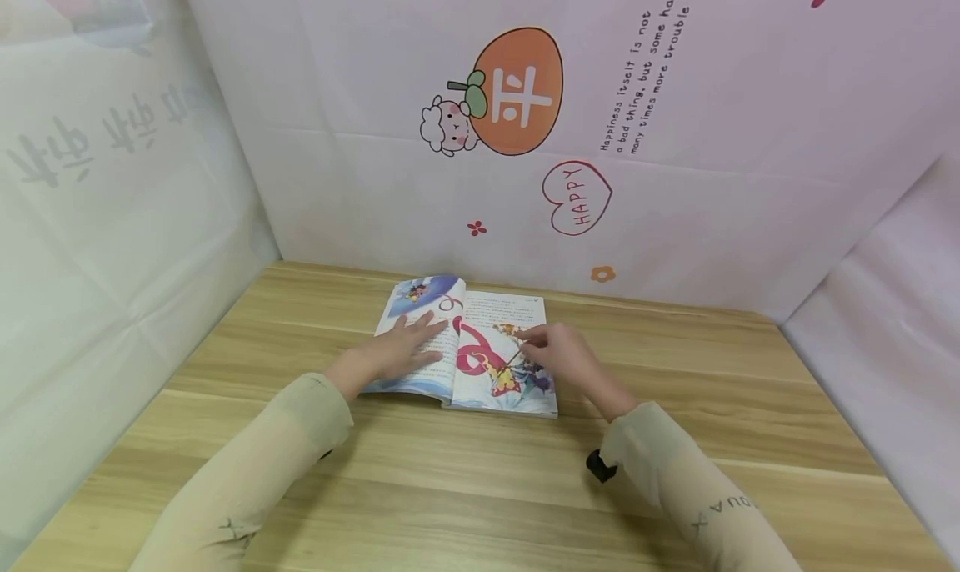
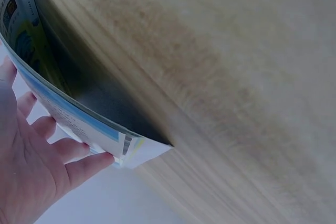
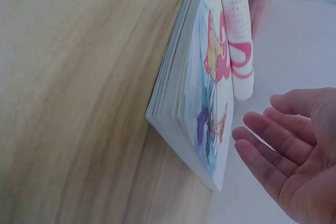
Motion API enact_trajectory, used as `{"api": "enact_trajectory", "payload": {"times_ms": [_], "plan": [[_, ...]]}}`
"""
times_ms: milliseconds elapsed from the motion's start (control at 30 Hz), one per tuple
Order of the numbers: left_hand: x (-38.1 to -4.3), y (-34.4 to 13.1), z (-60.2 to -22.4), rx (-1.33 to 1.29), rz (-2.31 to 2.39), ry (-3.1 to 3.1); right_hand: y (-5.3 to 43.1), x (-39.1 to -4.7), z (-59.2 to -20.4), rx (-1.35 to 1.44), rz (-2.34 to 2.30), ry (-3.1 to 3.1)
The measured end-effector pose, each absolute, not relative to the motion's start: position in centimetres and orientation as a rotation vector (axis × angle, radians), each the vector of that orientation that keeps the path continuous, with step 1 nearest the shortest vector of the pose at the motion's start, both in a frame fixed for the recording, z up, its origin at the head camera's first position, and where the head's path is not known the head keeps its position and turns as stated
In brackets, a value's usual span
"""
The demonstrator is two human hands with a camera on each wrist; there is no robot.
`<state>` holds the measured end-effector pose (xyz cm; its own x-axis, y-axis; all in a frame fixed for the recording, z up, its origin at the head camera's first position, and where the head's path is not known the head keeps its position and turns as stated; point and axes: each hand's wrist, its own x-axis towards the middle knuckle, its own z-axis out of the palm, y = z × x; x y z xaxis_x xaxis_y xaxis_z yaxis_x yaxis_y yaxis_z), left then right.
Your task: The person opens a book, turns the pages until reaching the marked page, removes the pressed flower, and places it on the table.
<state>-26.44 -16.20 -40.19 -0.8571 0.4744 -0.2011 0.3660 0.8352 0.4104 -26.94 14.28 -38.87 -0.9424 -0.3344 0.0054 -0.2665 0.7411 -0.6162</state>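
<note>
An illustrated book (image 1: 504,338) lies spread on the wooden table, with printed text and coloured pictures on both pages. My left hand (image 1: 399,348) rests on the left page with its fingers spread. In the left wrist view that page side (image 2: 100,124) bows upward, its outer edge lifted off the table above a dark gap. Over the right page is my right hand (image 1: 557,351), fingers loosely bent. The right wrist view shows this hand (image 3: 294,150) apart from the page, nothing between thumb and fingers; the thick stack of pages (image 3: 176,72) lies beside it.
The wood-grain table (image 1: 465,480) extends around the book on all sides. Behind it rises a pale printed cloth (image 1: 360,197) with cartoon fruit and lettering. White cloth walls (image 1: 112,247) stand at the left and right. A small black object (image 1: 601,466) shows beneath the right sleeve.
</note>
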Motion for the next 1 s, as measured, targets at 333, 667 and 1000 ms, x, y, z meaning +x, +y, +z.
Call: {"api": "enact_trajectory", "payload": {"times_ms": [333, 667, 1000], "plan": [[-26.5, -16.5, -40.5, 0.639, 0.528, 2.715, 15.2, -28.3, -39.9, -0.386, -0.958, 2.844], [-26.4, -16.5, -40.5, 0.628, 0.539, 2.714, 15.4, -29.0, -40.8, -0.263, -1.061, 2.765], [-26.6, -16.6, -40.7, 0.645, 0.551, 2.716, 15.0, -30.0, -41.0, -0.210, -0.996, 2.721]]}}
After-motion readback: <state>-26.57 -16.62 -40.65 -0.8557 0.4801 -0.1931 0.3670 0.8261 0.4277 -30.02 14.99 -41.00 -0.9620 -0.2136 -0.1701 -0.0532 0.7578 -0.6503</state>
